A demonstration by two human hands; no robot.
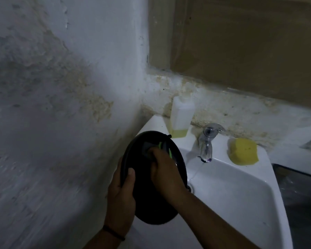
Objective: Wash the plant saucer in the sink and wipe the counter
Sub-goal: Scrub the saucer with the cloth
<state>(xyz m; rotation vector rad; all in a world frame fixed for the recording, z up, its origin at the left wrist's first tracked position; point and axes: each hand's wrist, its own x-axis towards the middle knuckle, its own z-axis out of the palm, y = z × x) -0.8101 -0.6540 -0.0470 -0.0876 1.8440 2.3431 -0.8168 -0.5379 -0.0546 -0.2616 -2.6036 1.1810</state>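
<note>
Saucer held over the sink
Your left hand point(121, 193) grips the saucer point(133, 146); your right hand point(166, 171) presses a scrubber point(149, 150) inside it. Behind the tap point(207, 141): bottle point(181, 115), sponge point(243, 151).

A: Any readable text, labels, brands or numbers in the head view?

B: None. The translucent white plastic bottle with yellow liquid point(181, 119) on the sink rim shows a plain face, no label legible.

A: Tap?

B: The chrome metal tap point(207, 141) shows no marking that can be made out. Picture is dim and blurred.

A: Saucer?

B: The round black plastic saucer point(133, 150) shows no print. 0 readable signs.
</note>
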